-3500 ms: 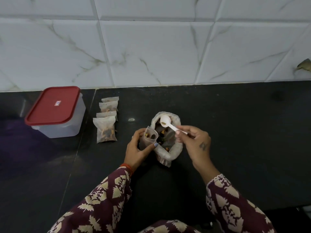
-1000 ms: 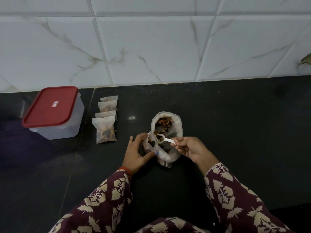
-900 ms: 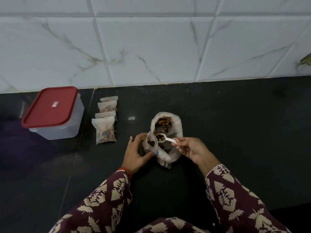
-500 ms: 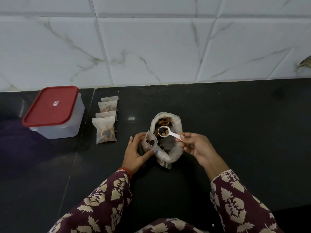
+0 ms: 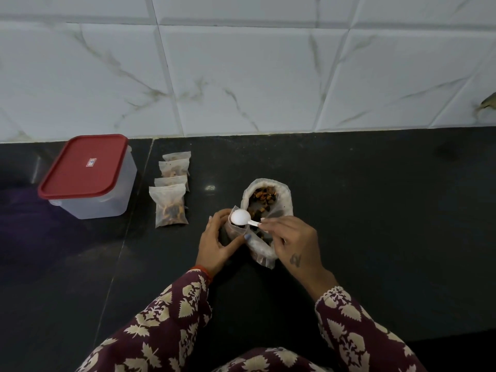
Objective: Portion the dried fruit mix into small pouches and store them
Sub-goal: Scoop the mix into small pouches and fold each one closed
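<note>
Filling step, I judge. My right hand [image 5: 291,238] pinches spoon [image 5: 240,218], tipped over pouch [image 5: 236,229] clasped in left hand [image 5: 214,244]; mix bag [image 5: 265,210] just beyond. Next: rescoop.

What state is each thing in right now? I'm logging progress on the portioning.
container: shut, red lid on.
filled pouches: four, lying in an overlapping row beside the container.
big bag: open, rim rolled down, fruit mix inside.
small pouch: upright, mouth open, held by left hand.
spoon: turned bowl-down over the pouch, held by right hand.
</note>
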